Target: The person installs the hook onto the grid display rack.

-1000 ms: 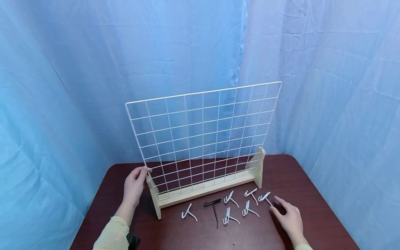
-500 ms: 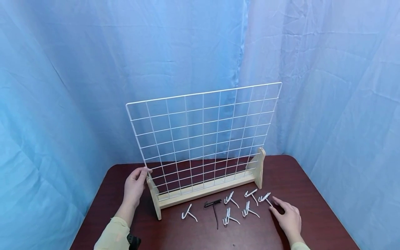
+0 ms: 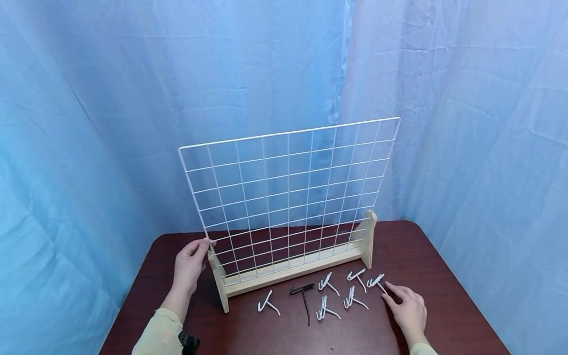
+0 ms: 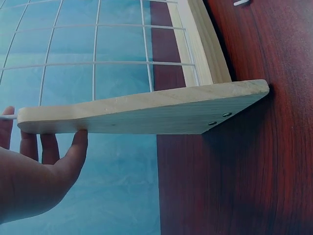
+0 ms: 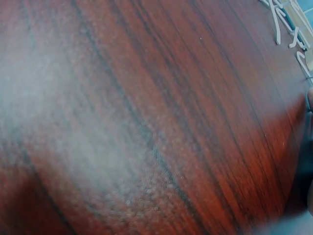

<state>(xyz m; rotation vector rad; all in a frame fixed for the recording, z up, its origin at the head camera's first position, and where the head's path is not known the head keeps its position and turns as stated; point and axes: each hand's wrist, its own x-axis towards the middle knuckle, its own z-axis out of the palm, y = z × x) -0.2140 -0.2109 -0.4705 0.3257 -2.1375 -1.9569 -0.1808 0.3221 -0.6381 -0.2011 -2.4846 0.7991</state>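
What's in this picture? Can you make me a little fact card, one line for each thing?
Backdrop: pale blue cloth curtains
Surface: dark reddish-brown table with wood grain
Rack: white wire grid standing in a pale wooden stand
Hooks: six thin white hooks and one thin black hook, all on the table in front of the rack
Left hand: holds the top of the stand's left end
Right hand: at the rightmost white hook; whether it touches is hard to tell
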